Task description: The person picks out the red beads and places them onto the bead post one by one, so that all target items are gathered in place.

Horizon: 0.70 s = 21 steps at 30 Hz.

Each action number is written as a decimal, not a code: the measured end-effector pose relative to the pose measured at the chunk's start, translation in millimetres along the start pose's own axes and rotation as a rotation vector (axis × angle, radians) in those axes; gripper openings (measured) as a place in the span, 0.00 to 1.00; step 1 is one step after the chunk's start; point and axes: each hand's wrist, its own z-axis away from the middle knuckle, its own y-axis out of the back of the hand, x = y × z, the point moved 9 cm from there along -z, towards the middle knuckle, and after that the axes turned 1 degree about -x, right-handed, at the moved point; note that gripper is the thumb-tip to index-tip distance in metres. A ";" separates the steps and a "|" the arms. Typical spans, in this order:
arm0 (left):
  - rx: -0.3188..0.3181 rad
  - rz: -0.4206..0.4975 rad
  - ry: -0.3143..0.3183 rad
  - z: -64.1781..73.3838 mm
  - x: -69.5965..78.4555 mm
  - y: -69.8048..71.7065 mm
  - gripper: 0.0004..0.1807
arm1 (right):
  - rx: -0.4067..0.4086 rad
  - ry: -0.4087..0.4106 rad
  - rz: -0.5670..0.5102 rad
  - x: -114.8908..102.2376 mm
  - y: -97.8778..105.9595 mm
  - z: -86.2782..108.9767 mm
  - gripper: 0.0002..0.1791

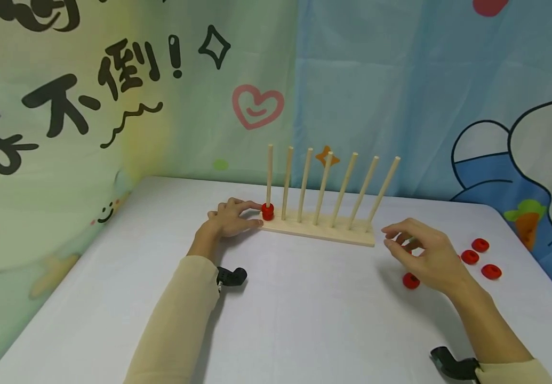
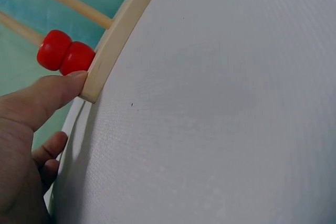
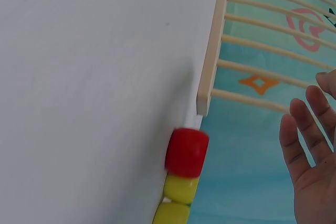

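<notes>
A wooden peg rack (image 1: 321,231) with a row of upright dowels stands on the table. Two red beads (image 2: 65,52) are stacked at the foot of its leftmost dowel. My left hand (image 1: 230,217) grips the rack's left end, thumb (image 2: 68,87) on the base's edge close by the lower bead. Off the rack's right end, my right hand (image 1: 422,250) hovers over the table with loosely bent fingers and nothing in them. Below it lies a red bead (image 1: 411,280). In the right wrist view another red bead (image 3: 187,153) sits close to yellow beads (image 3: 181,188).
More loose red beads (image 1: 491,272) lie to the right of my right hand, some partly hidden by it. A white cloth (image 1: 304,320) covers the table. Behind the rack hangs a printed backdrop (image 1: 352,96). Black wrist mounts (image 1: 231,277) stick out from both wrists.
</notes>
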 end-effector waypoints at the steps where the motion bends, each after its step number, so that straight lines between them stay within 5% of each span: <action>1: 0.001 0.003 0.002 0.2 -0.1 0.3 0.31 | -0.004 -0.006 -0.001 1.0 1.0 1.2 0.24; 21: 0.010 0.006 0.006 1.3 0.5 -0.3 0.31 | -0.193 -0.164 0.082 26.2 7.4 29.5 0.20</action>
